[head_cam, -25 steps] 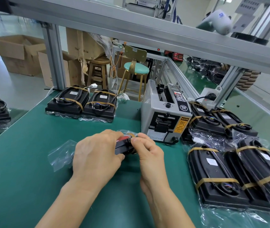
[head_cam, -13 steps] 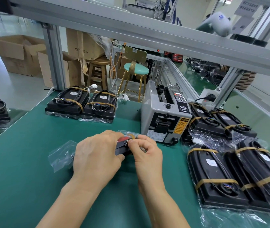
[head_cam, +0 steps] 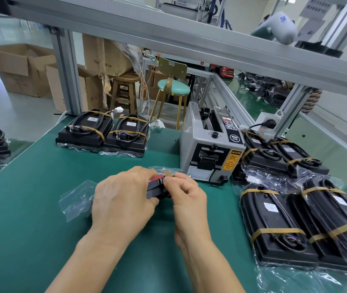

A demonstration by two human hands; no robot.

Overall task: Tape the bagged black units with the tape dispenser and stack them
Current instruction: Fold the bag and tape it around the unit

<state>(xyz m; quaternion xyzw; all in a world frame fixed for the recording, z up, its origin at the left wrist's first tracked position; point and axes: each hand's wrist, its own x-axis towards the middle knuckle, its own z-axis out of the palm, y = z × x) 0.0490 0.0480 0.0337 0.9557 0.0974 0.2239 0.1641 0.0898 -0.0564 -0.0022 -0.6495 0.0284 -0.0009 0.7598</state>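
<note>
A: Head view, what surrounds the work?

B: Tape dispenser sits just beyond the hands. Taped units crowd the right edge of the green mat; two more taped units sit at the far edge.

A: Grip?

B: Left hand curls over the bagged black unit mid-mat, bag tail trailing left. Right hand pinches at the unit's near end; what it pinches is unclear.

A: Room?

B: Bare mat left and near side.
</note>
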